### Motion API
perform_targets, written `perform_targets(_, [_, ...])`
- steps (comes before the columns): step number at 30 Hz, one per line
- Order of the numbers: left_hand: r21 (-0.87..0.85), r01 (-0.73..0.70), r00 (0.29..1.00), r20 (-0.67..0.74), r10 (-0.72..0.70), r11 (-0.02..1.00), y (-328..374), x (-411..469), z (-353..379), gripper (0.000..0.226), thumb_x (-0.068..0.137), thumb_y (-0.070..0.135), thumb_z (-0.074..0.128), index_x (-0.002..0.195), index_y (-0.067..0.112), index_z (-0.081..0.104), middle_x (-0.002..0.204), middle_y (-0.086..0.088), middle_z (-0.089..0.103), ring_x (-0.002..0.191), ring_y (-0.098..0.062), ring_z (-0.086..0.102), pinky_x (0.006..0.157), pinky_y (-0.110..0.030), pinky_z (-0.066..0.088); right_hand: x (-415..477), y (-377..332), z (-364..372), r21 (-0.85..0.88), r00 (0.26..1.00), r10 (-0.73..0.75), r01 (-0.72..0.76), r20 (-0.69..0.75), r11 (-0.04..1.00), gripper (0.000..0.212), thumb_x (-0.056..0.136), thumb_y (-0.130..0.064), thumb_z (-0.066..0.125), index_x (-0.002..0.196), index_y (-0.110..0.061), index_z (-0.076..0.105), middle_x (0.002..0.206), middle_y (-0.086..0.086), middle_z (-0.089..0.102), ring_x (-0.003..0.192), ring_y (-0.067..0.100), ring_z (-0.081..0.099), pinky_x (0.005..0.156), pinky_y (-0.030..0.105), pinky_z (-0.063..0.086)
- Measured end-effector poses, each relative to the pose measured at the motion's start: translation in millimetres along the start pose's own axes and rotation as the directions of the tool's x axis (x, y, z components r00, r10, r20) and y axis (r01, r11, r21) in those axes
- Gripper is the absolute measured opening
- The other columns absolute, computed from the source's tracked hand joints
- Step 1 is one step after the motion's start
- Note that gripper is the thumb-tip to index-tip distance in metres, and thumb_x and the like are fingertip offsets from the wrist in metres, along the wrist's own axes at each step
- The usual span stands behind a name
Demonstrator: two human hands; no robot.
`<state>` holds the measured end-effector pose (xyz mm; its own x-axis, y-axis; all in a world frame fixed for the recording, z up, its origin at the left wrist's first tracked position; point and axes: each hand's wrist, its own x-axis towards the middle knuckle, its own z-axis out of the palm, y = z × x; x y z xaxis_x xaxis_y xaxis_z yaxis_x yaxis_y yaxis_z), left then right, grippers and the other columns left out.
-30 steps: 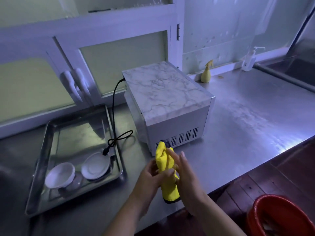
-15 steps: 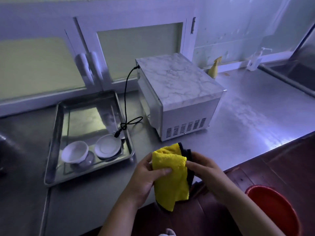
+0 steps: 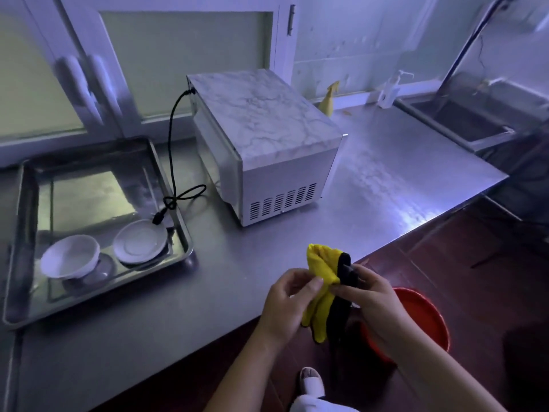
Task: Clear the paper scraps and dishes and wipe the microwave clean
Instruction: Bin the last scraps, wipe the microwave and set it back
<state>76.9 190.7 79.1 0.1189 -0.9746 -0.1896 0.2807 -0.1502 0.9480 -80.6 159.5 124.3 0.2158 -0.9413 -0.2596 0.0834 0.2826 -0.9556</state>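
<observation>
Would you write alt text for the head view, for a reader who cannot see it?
A left hand and a right hand pinch a yellow-and-black cloth over the counter edge. Behind stands a marble-topped microwave, its cord trailing into a steel tray with a bowl and plate.

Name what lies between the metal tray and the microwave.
The black power cord runs from the microwave, loops on the steel counter, and its plug crosses the tray rim. Head view.
</observation>
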Motion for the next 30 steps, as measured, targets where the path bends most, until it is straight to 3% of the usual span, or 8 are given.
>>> perform_targets(2, [0.021,-0.005,0.999,0.037,0.005,1.000,1.3,5.5,6.4,0.035,0.069,0.048,0.083,0.094,0.026,0.071,0.095,0.002,0.074,0.087,-0.011,0.069,0.072,-0.022,0.052,12.5,1.0,-7.2,0.054,1.000,0.005,-0.004,-0.011,0.999,0.030,0.070,0.002,0.075,0.099,-0.003,0.071,0.090,0.019,0.074,0.076,0.028,0.073,0.060,0.031,0.057])
perform_targets(6, [0.159,-0.072,0.997,-0.010,0.074,0.985,-4.3,34.4,21.7,0.040,0.064,0.042,0.089,0.096,0.032,0.068,0.102,-0.001,0.073,0.096,-0.018,0.070,0.084,-0.034,0.058,46.5,5.7,-30.7,0.128,0.997,0.046,-0.053,0.056,0.990,0.035,0.062,-0.011,0.081,0.096,-0.007,0.075,0.094,0.020,0.074,0.078,0.030,0.073,0.064,0.034,0.058])
perform_targets(10, [0.213,-0.053,0.993,-0.093,0.074,0.976,-12.9,80.0,60.7,0.039,0.061,0.036,0.090,0.092,0.031,0.068,0.096,-0.003,0.073,0.090,-0.018,0.071,0.081,-0.034,0.058,90.9,4.7,-74.6,0.187,0.983,0.125,-0.150,0.136,0.971,0.035,0.066,-0.019,0.080,0.099,-0.007,0.077,0.094,0.022,0.074,0.079,0.030,0.074,0.065,0.033,0.058])
perform_targets(13, [0.193,0.009,0.987,-0.156,0.022,0.981,-21.3,116.7,99.4,0.029,0.065,0.031,0.082,0.092,0.029,0.071,0.092,-0.001,0.074,0.086,-0.012,0.070,0.075,-0.025,0.056,130.1,0.6,-118.5,0.198,0.973,0.161,-0.193,0.167,0.961,0.034,0.073,-0.021,0.076,0.102,-0.004,0.076,0.097,0.025,0.074,0.084,0.035,0.074,0.068,0.036,0.059])
perform_targets(19, [0.040,0.201,0.922,-0.345,-0.176,0.979,-33.0,188.1,160.0,0.015,0.082,0.005,0.069,0.094,0.013,0.074,0.087,-0.010,0.073,0.081,-0.023,0.069,0.072,-0.039,0.059,209.0,-4.7,-204.2,0.174,0.963,0.235,-0.256,0.129,0.951,0.032,0.075,-0.021,0.076,0.104,-0.005,0.076,0.100,0.031,0.072,0.090,0.049,0.070,0.076,0.055,0.059])
perform_targets(24, [-0.100,0.271,0.851,-0.440,-0.287,0.957,-34.3,227.0,175.8,0.014,0.088,0.002,0.062,0.093,0.011,0.071,0.080,-0.010,0.071,0.065,-0.018,0.067,0.058,-0.029,0.052,275.6,-10.5,-264.2,0.097,0.964,0.262,-0.265,0.044,0.959,0.016,0.091,-0.009,0.065,0.101,-0.014,0.078,0.095,0.015,0.077,0.088,0.032,0.075,0.077,0.048,0.059])
perform_targets(27, [-0.169,0.332,0.847,-0.381,-0.372,0.928,-37.8,244.8,183.7,0.016,0.088,0.002,0.061,0.095,0.014,0.069,0.075,-0.004,0.065,0.061,-0.014,0.061,0.053,-0.025,0.046,310.6,-15.1,-293.6,-0.048,0.971,0.240,-0.240,-0.011,0.970,0.016,0.088,0.000,0.066,0.095,-0.010,0.077,0.085,0.009,0.078,0.076,0.021,0.074,0.069,0.033,0.057])
perform_targets(30, [-0.222,0.395,0.849,-0.283,-0.447,0.891,-41.3,267.4,200.1,0.015,0.089,0.005,0.061,0.095,0.017,0.068,0.073,-0.002,0.067,0.060,-0.014,0.061,0.053,-0.023,0.045,341.9,-28.1,-316.8,-0.166,0.971,0.240,-0.238,-0.007,0.957,0.016,0.087,0.002,0.068,0.097,-0.007,0.076,0.082,0.011,0.077,0.073,0.020,0.073,0.064,0.029,0.056])
